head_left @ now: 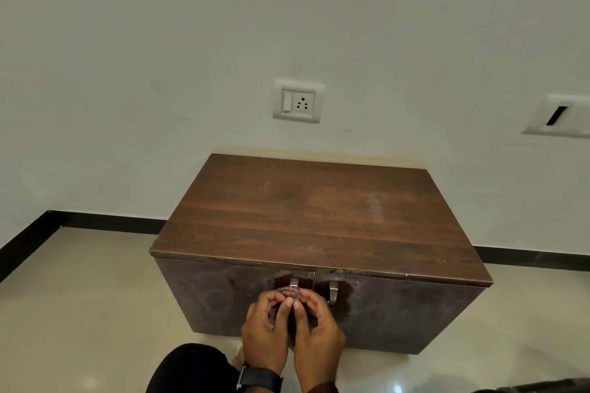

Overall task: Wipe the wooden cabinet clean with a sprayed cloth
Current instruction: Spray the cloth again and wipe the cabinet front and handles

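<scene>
A low dark-brown wooden cabinet point(319, 217) stands on the floor against the wall, with two doors and two metal handles point(333, 293). A pale smear shows on its top at the right. A small reddish cloth point(290, 292) is bunched in front of the left door's handle. My left hand point(265, 332) and my right hand point(316, 332) both pinch it from either side, fingertips nearly meeting. Most of the cloth is hidden inside my hands. Wet-looking dark patches surround the handles.
A wall socket with a switch point(298, 101) sits above the cabinet, and another wall plate point(558, 116) is at the right. Beige tiled floor point(79, 313) lies to the left, with black skirting along the walls. My dark-clothed knee point(188, 370) is at the bottom.
</scene>
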